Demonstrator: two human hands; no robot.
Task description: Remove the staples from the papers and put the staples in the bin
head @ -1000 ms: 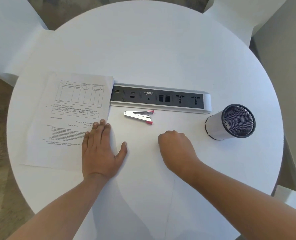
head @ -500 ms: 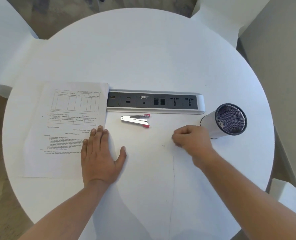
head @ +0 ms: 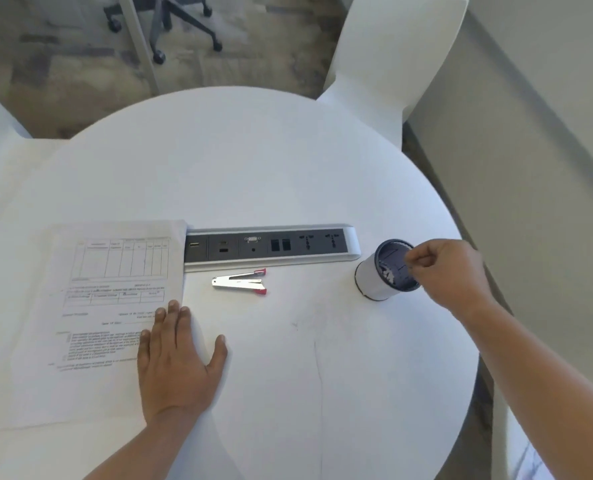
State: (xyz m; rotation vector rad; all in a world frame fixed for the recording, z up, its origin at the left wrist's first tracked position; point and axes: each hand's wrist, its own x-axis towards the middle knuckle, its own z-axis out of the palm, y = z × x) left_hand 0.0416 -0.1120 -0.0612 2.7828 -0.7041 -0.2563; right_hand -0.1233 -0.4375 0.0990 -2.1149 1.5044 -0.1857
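Observation:
The stack of printed papers (head: 108,306) lies on the left of the round white table (head: 253,161). My left hand (head: 177,362) rests flat on the papers' lower right edge, fingers spread, holding nothing. The bin (head: 371,284), a small white cup with a dark mesh lining, stands at the right, tipped toward me. My right hand (head: 447,271) hovers over its mouth with thumb and forefinger pinched on a tiny staple, barely visible. Small pale bits lie inside the bin. The metal staple remover (head: 239,281) with red tips lies on the table between my hands.
A grey power and data socket strip (head: 270,245) is set into the table just behind the staple remover, its left end under the papers. White chairs (head: 392,64) stand around the table. A wheeled office chair base (head: 170,26) is on the carpet beyond.
My right hand has moved from the table's middle rightward to above the bin's mouth, fingers still pinched. My left hand has stayed on the papers. The view has tilted up.

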